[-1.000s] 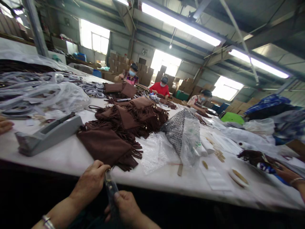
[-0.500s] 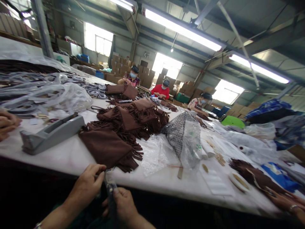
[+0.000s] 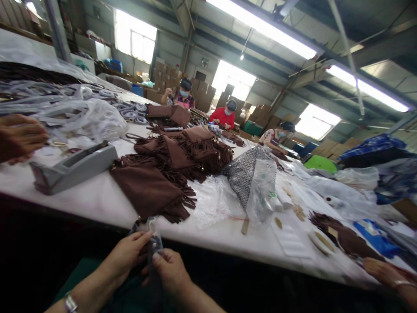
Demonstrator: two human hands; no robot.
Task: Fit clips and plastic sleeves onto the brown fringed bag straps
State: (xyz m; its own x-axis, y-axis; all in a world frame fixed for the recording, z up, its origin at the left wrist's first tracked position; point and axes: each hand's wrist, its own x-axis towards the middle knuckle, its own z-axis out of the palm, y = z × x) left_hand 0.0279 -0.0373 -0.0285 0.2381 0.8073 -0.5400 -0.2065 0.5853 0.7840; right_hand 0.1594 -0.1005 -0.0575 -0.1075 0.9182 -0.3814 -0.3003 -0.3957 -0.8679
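Note:
My left hand is closed just off the table's front edge, its fingertips pinching a dark strap beside a clear plastic sleeve. My right hand grips the lower part of that plastic-wrapped strap between thumb and fingers. Small shiny metal parts show through the plastic near its upper end. Above my hands lies a brown fringed bag, flat on the table, with a small gold-coloured metal piece at its near corner close to my left fingers. The strap's lower end hangs down into shadow, and some fingers are hidden behind it.
A grey tape dispenser stands left of the bag, near a co-worker's hand. Behind lies a pile of fringed bags. A patterned grey piece, plastic bags and a tape roll lie rightward, by another co-worker's hand.
My left hand has shifted right and lower along the strap, closer to my right hand. At left, a co-worker's hand reaches further in. The view has tilted slightly.

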